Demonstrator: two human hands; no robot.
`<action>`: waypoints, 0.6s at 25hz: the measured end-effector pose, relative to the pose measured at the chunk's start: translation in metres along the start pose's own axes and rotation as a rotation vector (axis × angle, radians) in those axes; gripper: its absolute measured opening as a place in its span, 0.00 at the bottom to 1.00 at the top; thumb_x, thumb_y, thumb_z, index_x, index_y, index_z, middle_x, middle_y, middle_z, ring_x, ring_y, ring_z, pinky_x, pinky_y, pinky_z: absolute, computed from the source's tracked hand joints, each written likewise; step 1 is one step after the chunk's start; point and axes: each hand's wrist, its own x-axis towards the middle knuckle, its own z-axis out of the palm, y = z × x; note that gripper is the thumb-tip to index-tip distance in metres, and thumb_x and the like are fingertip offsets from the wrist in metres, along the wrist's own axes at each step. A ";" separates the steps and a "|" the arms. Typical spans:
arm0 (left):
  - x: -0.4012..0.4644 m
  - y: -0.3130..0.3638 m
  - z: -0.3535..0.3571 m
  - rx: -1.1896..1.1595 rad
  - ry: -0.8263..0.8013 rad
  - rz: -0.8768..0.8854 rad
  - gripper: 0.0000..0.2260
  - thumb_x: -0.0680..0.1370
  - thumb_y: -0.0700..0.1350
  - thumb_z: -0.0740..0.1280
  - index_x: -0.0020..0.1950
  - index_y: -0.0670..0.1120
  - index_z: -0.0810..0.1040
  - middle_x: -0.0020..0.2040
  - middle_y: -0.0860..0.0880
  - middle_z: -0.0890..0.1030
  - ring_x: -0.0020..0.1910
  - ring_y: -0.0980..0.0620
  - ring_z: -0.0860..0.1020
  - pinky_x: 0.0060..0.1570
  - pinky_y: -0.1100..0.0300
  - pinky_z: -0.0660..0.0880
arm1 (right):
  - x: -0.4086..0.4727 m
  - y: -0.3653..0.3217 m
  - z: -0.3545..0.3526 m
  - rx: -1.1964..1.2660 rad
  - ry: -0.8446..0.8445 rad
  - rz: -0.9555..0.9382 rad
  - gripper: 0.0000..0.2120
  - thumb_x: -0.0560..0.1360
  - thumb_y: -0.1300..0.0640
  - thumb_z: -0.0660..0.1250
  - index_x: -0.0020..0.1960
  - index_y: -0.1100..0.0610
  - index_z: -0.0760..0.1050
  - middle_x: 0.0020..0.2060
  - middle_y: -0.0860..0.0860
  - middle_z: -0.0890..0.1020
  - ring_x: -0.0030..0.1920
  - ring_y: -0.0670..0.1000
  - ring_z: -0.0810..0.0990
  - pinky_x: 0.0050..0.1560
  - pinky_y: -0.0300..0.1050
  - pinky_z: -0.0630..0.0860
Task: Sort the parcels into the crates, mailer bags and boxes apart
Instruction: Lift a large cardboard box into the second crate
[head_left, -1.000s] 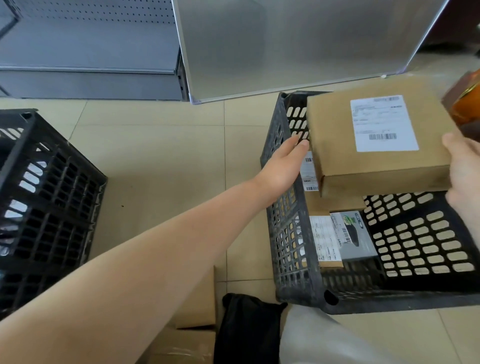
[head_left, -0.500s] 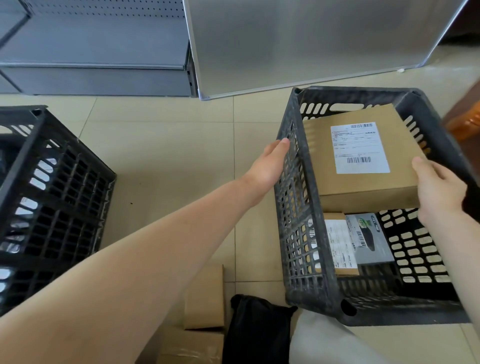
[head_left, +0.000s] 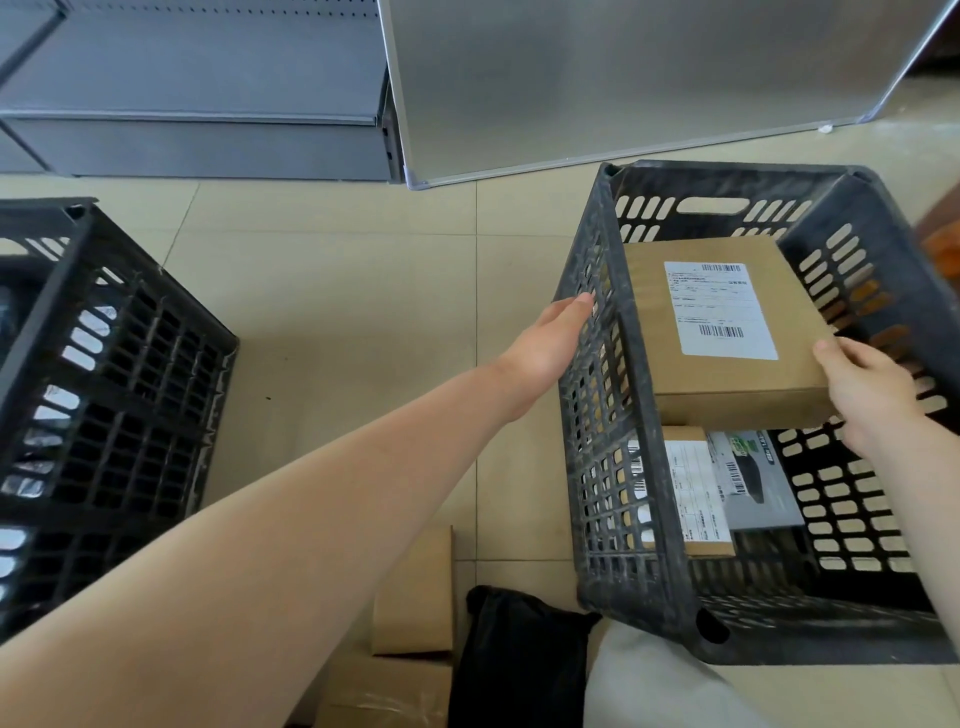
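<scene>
floor, nearest: two plain brown boxes (head_left: 413, 597) stacked loosely, a black mailer bag (head_left: 511, 660) just right of them, a pale bag (head_left: 654, 686) beside that against the right crate's near corner.
right crate (head_left: 618, 467): black slotted plastic; holds a small brown box with a label (head_left: 693, 493) and a grey printed box (head_left: 753, 478) side by side on the bottom, near end.
carried box (head_left: 722, 332): brown cardboard, flat, white shipping label with barcodes facing up; inside the right crate, above the two small boxes, tilted slightly.
right hand (head_left: 867, 387): grips the carried box at its near right corner, thumb on top, fingers hidden beneath.
left hand (head_left: 553, 345): fingers straight, flat against the outside of the right crate's left wall, holding nothing.
left crate (head_left: 104, 395): black, same type, well apart on the left; contents mostly hidden, something shiny shows through the slots.
far: grey metal shelving (head_left: 197, 104) and a framed grey panel (head_left: 623, 78) standing on the tiled floor.
</scene>
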 end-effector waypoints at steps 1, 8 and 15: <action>0.002 -0.002 -0.001 0.000 0.001 -0.003 0.26 0.82 0.62 0.50 0.78 0.55 0.58 0.77 0.52 0.63 0.75 0.50 0.62 0.75 0.46 0.59 | 0.004 0.005 0.002 -0.012 -0.038 0.008 0.26 0.80 0.47 0.67 0.76 0.49 0.68 0.69 0.48 0.73 0.67 0.53 0.72 0.66 0.52 0.70; 0.008 -0.009 -0.004 0.006 0.007 -0.020 0.26 0.82 0.62 0.50 0.78 0.55 0.58 0.77 0.51 0.63 0.75 0.49 0.62 0.75 0.45 0.59 | 0.012 0.023 0.013 -0.192 -0.134 0.022 0.30 0.82 0.53 0.65 0.81 0.53 0.59 0.76 0.53 0.68 0.73 0.58 0.69 0.72 0.59 0.67; 0.009 -0.011 -0.006 0.019 0.008 -0.026 0.27 0.82 0.62 0.50 0.78 0.54 0.58 0.77 0.50 0.64 0.75 0.48 0.63 0.74 0.45 0.59 | 0.009 0.016 0.019 -0.314 -0.148 0.017 0.28 0.84 0.53 0.60 0.81 0.51 0.56 0.76 0.55 0.67 0.72 0.62 0.69 0.71 0.62 0.68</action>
